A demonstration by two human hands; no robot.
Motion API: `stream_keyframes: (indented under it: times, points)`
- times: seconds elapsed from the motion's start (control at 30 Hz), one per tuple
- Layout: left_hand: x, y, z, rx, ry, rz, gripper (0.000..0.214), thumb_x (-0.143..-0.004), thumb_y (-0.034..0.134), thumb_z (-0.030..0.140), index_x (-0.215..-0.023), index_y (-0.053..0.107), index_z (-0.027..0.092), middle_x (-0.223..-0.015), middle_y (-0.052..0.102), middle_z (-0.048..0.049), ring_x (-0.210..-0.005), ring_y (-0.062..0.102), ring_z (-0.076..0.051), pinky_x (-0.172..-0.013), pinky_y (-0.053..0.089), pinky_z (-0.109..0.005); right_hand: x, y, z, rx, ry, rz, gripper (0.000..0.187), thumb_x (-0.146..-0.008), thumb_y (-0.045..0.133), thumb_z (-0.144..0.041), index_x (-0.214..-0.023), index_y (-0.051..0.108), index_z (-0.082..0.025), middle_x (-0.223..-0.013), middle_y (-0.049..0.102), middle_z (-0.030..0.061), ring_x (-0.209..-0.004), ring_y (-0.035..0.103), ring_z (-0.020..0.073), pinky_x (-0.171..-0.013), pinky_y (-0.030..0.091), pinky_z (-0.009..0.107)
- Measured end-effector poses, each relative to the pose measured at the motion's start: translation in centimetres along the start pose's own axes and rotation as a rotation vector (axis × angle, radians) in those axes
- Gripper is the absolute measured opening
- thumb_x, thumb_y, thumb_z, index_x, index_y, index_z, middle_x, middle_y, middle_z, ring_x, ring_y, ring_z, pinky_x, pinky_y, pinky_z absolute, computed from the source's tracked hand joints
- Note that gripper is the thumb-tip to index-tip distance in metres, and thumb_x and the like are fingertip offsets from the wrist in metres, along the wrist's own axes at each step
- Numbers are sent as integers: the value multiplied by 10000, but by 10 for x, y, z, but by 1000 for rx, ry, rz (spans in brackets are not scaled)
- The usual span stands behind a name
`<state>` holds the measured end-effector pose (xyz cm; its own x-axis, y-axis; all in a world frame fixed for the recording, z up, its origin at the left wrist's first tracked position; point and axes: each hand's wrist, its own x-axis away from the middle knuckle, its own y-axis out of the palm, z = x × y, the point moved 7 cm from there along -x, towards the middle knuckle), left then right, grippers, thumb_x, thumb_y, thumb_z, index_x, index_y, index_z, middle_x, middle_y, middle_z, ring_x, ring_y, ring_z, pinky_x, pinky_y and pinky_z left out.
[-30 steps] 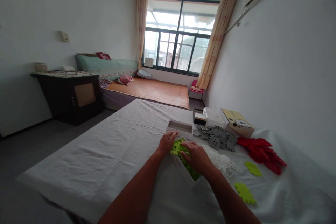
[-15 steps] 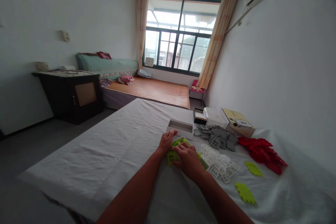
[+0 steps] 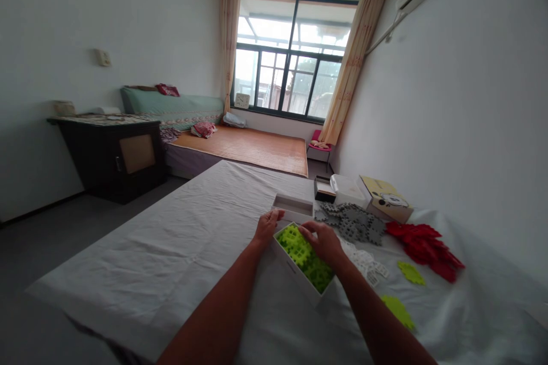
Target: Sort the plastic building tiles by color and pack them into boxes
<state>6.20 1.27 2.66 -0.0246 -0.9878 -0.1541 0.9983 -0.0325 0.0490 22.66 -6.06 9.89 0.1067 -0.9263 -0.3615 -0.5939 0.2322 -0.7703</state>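
Note:
A small white box, packed with lime-green interlocking plastic pieces, sits at an angle on the cloth-covered table. My left hand is at the box's left corner, fingers stretched out along its far side. Over the far right rim reaches my right hand, fingers bent and tips against the green pieces; whether a piece is pinched there is hidden. White lattice pieces lie loose just right of the box, partly behind my right forearm. Two flat green pieces, one farther off and one nearer, rest on the cloth.
Beyond the box lies an open grey-lined tray. Grey foam-like pieces and red pieces are heaped to the right. A black box, a translucent container and a yellow carton stand at the back near the wall.
My right hand has drawn back to the right, off the middle of the box, uncovering the green pieces. The green piece at the left rim now lies within the box.

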Motion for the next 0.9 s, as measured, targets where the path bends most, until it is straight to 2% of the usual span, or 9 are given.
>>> stream_keyframes:
  times: [0.17, 0.33, 0.47, 0.53, 0.63, 0.7, 0.77, 0.83, 0.9]
  points:
    - [2, 6, 13, -60, 117, -75, 460, -817, 435, 490, -942, 695, 132, -984, 695, -103, -933, 611, -211, -801, 463, -330, 13, -11, 7, -11, -67, 60, 314, -881, 413, -387, -955, 677, -236, -953, 694, 37, -906, 590, 191, -819, 448, 322]
    - [19, 32, 37, -220, 371, -403, 339, -794, 540, 446, -855, 735, 176, -1017, 678, -74, -953, 592, -196, -892, 429, -296, 40, -4, -10, 38, -197, -105, 236, -821, 552, -390, -1005, 663, -291, -1017, 680, 8, -974, 553, 197, -872, 420, 339]
    - [25, 36, 39, -278, 381, -448, 278, -744, 619, 430, -788, 740, 184, -999, 673, -82, -965, 585, -211, -908, 425, -305, 52, -2, -19, 112, -197, -84, 235, -856, 504, -370, -1032, 650, -314, -1095, 659, 4, -1053, 514, 208, -904, 400, 366]
    - [25, 34, 39, -251, 349, -444, 283, -743, 619, 431, -791, 739, 179, -1008, 670, -87, -975, 584, -220, -907, 428, -312, 54, -11, -13, 149, -188, -40, 257, -866, 479, -370, -1064, 635, -320, -1167, 625, 8, -1111, 485, 220, -922, 386, 389]
    - [23, 29, 39, -169, 282, -418, 328, -786, 560, 444, -886, 729, 182, -1046, 664, -76, -1011, 575, -223, -916, 425, -315, 59, -46, 24, 151, -105, 44, 306, -864, 453, -385, -1097, 618, -276, -1174, 615, 42, -1108, 505, 224, -927, 390, 386]
    - [19, 23, 37, -122, 217, -353, 366, -796, 535, 464, -938, 717, 180, -1027, 674, -67, -1015, 575, -228, -908, 430, -320, 70, -76, 69, 155, 44, 61, 333, -849, 447, -410, -1066, 626, -232, -1084, 650, 67, -982, 581, 215, -867, 429, 356]
    - [16, 17, 32, -94, 147, -292, 399, -776, 546, 487, -950, 711, 168, -989, 685, -65, -975, 590, -233, -863, 453, -320, 90, -97, 118, 190, 227, 11, 343, -810, 474, -463, -970, 646, -212, -951, 678, 68, -826, 623, 206, -762, 461, 327]
    - [13, 16, 27, -86, 97, -263, 420, -748, 569, 505, -933, 713, 156, -950, 692, -66, -912, 608, -232, -803, 474, -311, 115, -106, 156, 211, 348, -83, 355, -722, 566, -512, -890, 650, -211, -880, 679, 58, -775, 623, 206, -706, 462, 306]
    - [11, 17, 24, -95, 87, -263, 425, -736, 577, 510, -918, 715, 151, -918, 696, -65, -874, 615, -228, -769, 481, -303, 138, -103, 176, 206, 387, -152, 386, -610, 667, -503, -868, 645, -216, -886, 669, 49, -798, 614, 209, -713, 458, 293]
